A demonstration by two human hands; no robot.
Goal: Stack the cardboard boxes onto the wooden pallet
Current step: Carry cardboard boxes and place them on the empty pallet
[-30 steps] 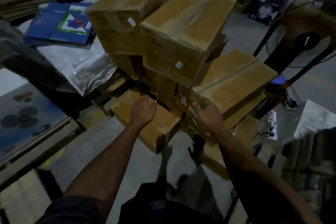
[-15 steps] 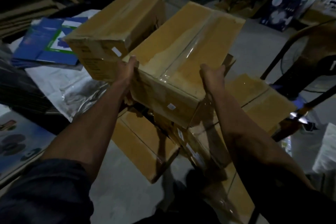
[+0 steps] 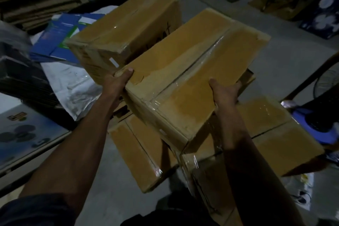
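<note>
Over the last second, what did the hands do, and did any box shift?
Both hands rose from the lower boxes and took hold of the top taped box: the left hand grips its near left corner, the right hand its right edge. That box now sits nearer the camera, which may be the head moving. The neighbouring box and the lower boxes stayed put.

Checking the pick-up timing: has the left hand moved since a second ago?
Yes. The left hand rose from the low box to grip the top box.
</note>
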